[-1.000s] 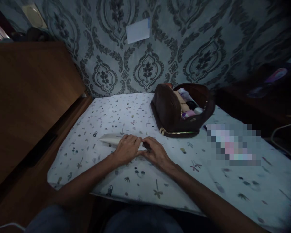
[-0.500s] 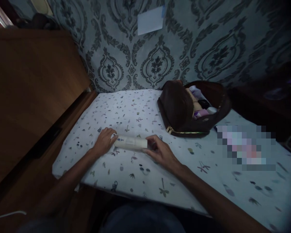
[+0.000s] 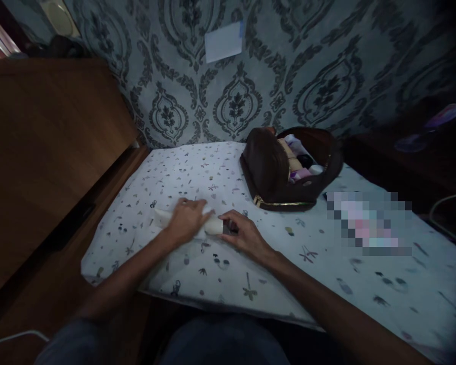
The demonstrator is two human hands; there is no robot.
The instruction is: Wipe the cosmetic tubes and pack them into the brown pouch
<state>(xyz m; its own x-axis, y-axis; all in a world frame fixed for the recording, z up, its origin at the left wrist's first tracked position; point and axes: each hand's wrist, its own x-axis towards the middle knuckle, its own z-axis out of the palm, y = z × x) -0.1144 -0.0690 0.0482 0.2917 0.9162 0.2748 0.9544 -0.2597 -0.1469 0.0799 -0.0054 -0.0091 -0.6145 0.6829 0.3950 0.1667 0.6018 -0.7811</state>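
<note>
A pale squeeze tube point(image 3: 214, 226) with a dark cap lies sideways just over the patterned white cloth point(image 3: 190, 175), its flat tail pointing left. My right hand point(image 3: 247, 234) pinches the dark cap end between thumb and fingers. Across the middle of the tube is my left hand point(image 3: 187, 219), palm down, with its fingers apart and slightly blurred. It hides the tube's middle, while the flat end shows to its left.
Behind my right hand stands an open dark brown bag point(image 3: 268, 170) with a gold zip, holding several bottles and tubes. A pixelated flat object point(image 3: 368, 220) lies to its right. A wooden panel point(image 3: 53, 132) rises at the left; patterned wallpaper point(image 3: 237, 104) covers the wall behind.
My left hand has moved right from the tube's flat end to over its middle. My right hand remains on the cap end. The view has shifted slightly.
</note>
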